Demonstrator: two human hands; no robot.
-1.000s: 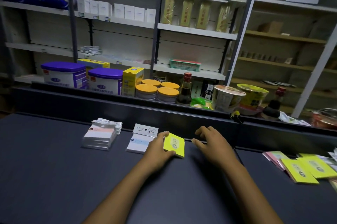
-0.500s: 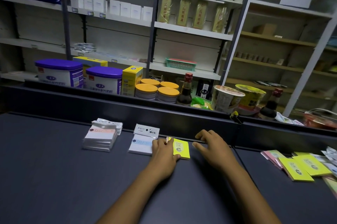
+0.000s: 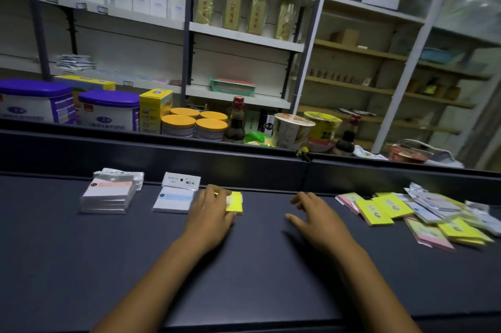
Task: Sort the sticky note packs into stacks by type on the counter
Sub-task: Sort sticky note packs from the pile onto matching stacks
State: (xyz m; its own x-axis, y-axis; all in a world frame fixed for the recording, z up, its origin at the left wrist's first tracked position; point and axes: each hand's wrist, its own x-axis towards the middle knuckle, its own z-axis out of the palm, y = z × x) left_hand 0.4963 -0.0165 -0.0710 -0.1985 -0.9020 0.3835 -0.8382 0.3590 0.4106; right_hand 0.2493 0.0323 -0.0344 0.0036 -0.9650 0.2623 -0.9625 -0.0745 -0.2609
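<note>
At about 11 o'clock from frame centre, my left hand (image 3: 210,214) is now lying on top of the yellow pack (image 3: 235,203), fingers spread loosely over it rather than pinching its edge like a second ago. The pack has gone from tilted up in the fingers to flat on the counter (image 3: 81,265), just beside the blue-and-white stack (image 3: 174,198). So I'd call that one placed, starting a yellow spot as the third pile in the row.

My right hand (image 3: 314,214), at around 1 o'clock, holds nothing, fingers relaxed and splayed just over the counter. It looks to have drifted right from where it sat by the pack, toward the unsorted heap (image 3: 423,213) out at 3 o'clock.

Further left, around 10 o'clock, the pink-and-white stack (image 3: 108,197) hasn't budged. Plenty of yellow, pink and clear-wrapped packs still jumbled in that heap, so my guess is we're early-to-middle in the sort.
</note>
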